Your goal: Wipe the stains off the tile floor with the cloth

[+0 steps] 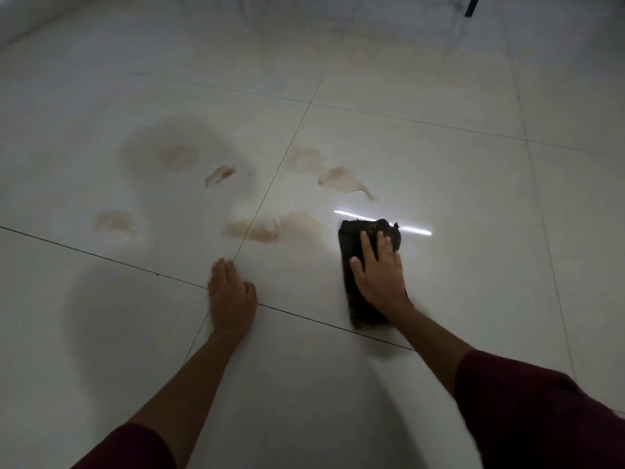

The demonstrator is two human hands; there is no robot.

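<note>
Left hand (231, 296): flat, palm down, fingers together. Right hand (378, 270): flat, fingers spread, pressing down. Both arms extended forward.

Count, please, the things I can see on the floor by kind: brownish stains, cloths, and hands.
Brownish stains: 6, for example the smear nearest the cloth
Dark cloth: 1, under the right hand
Hands: 2, with the left hand flat on the tile floor
Total: 9

It looked like a room in a home, with a shiny white tile floor (422, 157) and a pale wall (20, 25) at the far edge.
</note>
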